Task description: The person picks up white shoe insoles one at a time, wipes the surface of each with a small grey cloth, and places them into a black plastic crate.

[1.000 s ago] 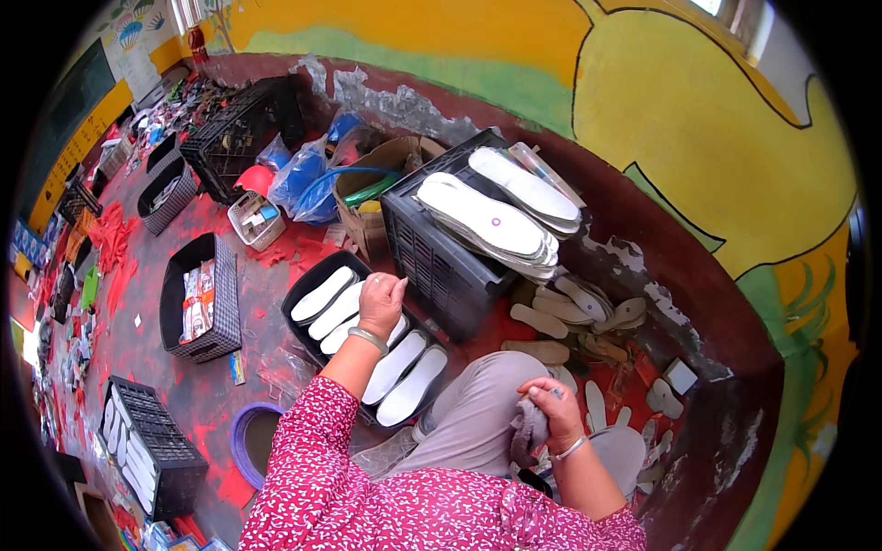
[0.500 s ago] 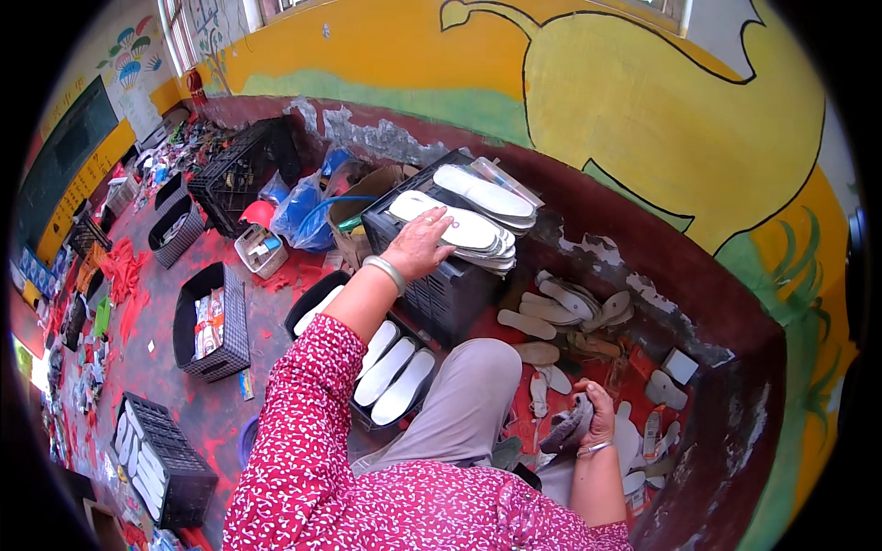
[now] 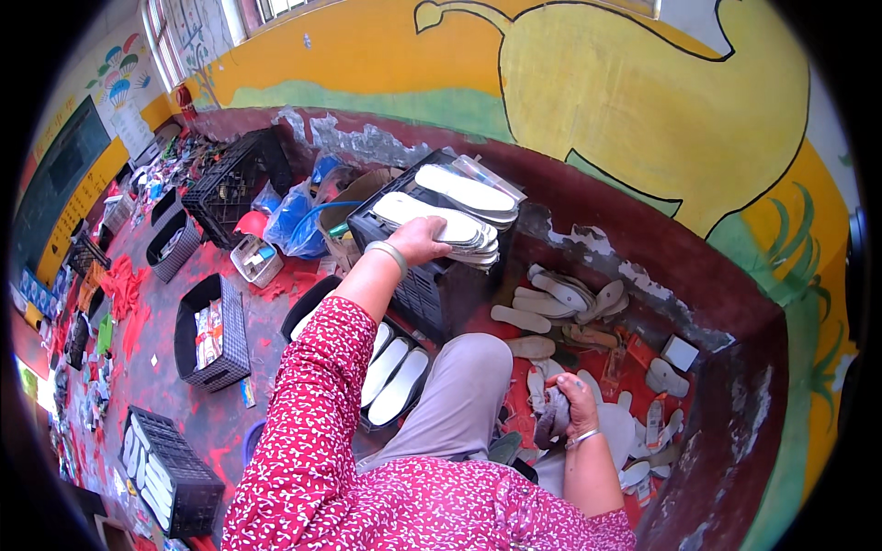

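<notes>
White shoe insoles [image 3: 432, 213] lie in a stack on top of a black crate by the wall. At the near side of this stack is my left hand [image 3: 421, 241], its fingers curled in and closed on the edge of an insole; the fingertips are partly hidden. A second pile of white insoles [image 3: 467, 189] lies just behind. Low at the right, my right hand [image 3: 577, 404] is closed on a crumpled grey cloth [image 3: 553, 415]. More white insoles [image 3: 397, 384] stand in a black basket beside my knee.
Loose insoles and soles [image 3: 560, 298] litter the red floor along the wall, near a small white box [image 3: 680, 354]. Patterned grey baskets [image 3: 213, 335], a black crate of insoles [image 3: 170, 477] and blue plastic bags [image 3: 299, 220] stand to the left.
My left hand has gone from lying flat on the stack to curling its fingers at the near edge. The right hand, still with the grey cloth, has shifted slightly up and left.
</notes>
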Motion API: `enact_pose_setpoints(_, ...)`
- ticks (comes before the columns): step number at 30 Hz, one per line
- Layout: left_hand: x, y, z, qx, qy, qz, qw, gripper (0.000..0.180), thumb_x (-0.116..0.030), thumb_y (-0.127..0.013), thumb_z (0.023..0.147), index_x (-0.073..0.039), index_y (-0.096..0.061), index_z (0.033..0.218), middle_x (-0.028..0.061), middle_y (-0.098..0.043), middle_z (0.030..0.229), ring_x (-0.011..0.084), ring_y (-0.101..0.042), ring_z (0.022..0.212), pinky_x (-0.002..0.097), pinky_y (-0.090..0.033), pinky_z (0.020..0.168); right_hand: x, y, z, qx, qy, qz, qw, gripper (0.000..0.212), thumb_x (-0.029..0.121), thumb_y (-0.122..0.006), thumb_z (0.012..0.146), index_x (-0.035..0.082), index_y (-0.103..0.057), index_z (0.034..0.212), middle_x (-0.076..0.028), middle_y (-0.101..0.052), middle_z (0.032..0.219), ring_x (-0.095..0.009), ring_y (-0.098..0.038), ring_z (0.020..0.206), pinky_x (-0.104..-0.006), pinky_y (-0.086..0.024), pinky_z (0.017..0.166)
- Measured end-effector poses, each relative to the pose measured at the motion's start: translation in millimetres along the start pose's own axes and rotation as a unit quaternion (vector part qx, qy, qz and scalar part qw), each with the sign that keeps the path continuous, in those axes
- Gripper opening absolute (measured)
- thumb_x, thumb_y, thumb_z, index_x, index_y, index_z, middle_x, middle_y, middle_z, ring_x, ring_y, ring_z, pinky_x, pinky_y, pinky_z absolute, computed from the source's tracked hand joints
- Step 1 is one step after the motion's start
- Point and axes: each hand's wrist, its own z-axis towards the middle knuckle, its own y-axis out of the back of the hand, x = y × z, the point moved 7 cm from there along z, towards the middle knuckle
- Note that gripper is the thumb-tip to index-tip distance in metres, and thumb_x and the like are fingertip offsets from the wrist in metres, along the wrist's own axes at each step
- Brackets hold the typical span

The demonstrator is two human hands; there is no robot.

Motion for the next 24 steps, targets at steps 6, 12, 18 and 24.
enact_pose_setpoints(6, 18, -2, 3, -0.017, 0.003, -0.12, 0.993, 0.058, -0.03, -0.072, 0.073, -0.001, -0.056, 0.12, 0.0206, -0.057, 0.119, 0.0321, -0.055, 0.111, 0.0347, -0.04, 0.096, -2, -8, -1, 0.006, -0.013, -0.038, 0.999, 0.02, 0.02, -0.062, 0.084, 0.001, -0.064, 0.087, -0.002, -0.06, 0.074, -0.01, -0.057, 0.065, -0.0246, -0.048, 0.06)
enact_pose_setpoints(12, 15, 3, 7, -0.012, -0.003, -0.059, 0.998, 0.057, -0.032, -0.07, 0.075, 0.0, -0.056, 0.12, 0.0207, -0.059, 0.116, 0.0317, -0.056, 0.11, 0.0347, -0.041, 0.096, -4, -11, -2, 0.009, -0.016, -0.05, 0.999, 0.02, 0.02, -0.063, 0.083, 0.001, -0.064, 0.087, -0.001, -0.059, 0.074, -0.009, -0.055, 0.065, -0.024, -0.047, 0.06)
enact_pose_setpoints(18, 20, 2, 12, -0.057, -0.029, -0.062, 0.996, 0.04, -0.03, -0.058, 0.085, -0.001, -0.058, 0.113, 0.0194, -0.062, 0.108, 0.0336, -0.058, 0.103, 0.0372, -0.043, 0.092, -11, -12, 2, 0.015, -0.025, -0.059, 0.998, 0.021, 0.021, -0.062, 0.084, 0.0, -0.063, 0.088, -0.002, -0.059, 0.073, -0.01, -0.056, 0.062, -0.0245, -0.049, 0.057)
enact_pose_setpoints(24, 3, 7, 8, -0.091, -0.023, 0.032, 0.995, 0.026, -0.017, -0.045, 0.09, -0.004, -0.057, 0.11, 0.0155, -0.063, 0.103, 0.0359, -0.058, 0.096, 0.0427, -0.045, 0.085, -13, -11, 2, 0.015, -0.043, -0.049, 0.998, 0.02, 0.02, -0.063, 0.084, 0.001, -0.064, 0.088, -0.004, -0.062, 0.075, -0.011, -0.059, 0.064, -0.0244, -0.048, 0.059)
